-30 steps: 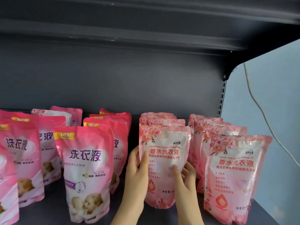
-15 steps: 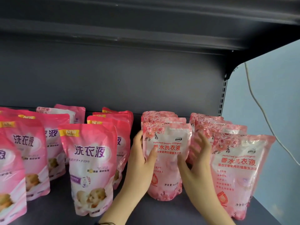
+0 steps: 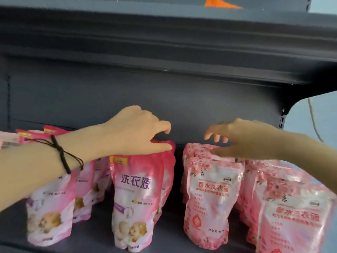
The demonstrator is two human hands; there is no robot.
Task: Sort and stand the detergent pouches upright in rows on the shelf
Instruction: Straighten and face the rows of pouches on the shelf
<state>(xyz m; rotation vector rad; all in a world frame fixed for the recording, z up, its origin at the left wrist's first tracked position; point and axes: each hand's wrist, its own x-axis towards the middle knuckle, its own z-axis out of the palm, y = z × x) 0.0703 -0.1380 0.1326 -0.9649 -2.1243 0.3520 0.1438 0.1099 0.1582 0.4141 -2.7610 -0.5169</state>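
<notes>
A black cord bracelet (image 3: 60, 154) crosses the nearest forearm as a person reaches over detergent pouches standing on a dark shelf (image 3: 94, 232). Directly below the left grip (image 3: 135, 132), the front deep-pink pouch (image 3: 136, 198) heads its row. A second deep-pink pouch (image 3: 49, 212) stands well to that grip's left, with more packed behind. Below the right grip (image 3: 246, 139), the front floral pouch (image 3: 209, 201) leads the paler kind, and a second floral pouch (image 3: 295, 220) stands to that grip's right. That makes four front pouches, two of each design; those behind overlap too closely to count. The kinds are kept apart, apparently so that each row shows one label. The left grip lays its thumb on the pouch tops with its fingers curled over the back, and whether it pinches one cannot be told. The right grip is released, its fingers loosely spread and its thumb along the floral tops, probably to square the rows from above. Beyond both grips rises the shelf's dark back panel (image 3: 127, 92).
</notes>
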